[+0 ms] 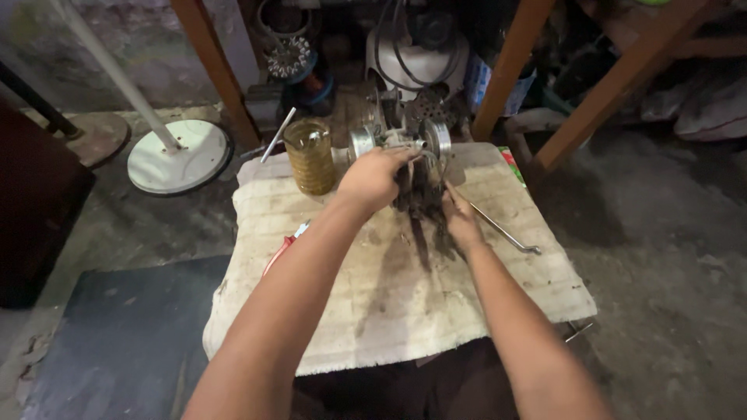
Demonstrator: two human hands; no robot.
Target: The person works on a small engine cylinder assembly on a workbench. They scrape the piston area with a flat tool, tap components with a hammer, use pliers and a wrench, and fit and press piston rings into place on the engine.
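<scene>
On the cloth (pixel 405 295), left hand (pixel 373 177) grips the motor (pixel 405 144) from above, right hand (pixel 461 222) pinches its dark windings (pixel 416 194); amber jar (pixel 310 155) stands left.

— Do you see any boxes, labels or screens here?
— There are no screens. A round can with a blue and white label (pixel 476 84) stands at the back, behind the wooden leg (pixel 510 62). A small red and green packet (pixel 510 162) lies by the cloth's (pixel 405 295) far right corner.

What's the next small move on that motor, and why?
Probably steady the motor assembly with the left hand while the right hand works the dark part free: both hands already grip it, and the assembly sits near the cloth pad's far edge.
</scene>
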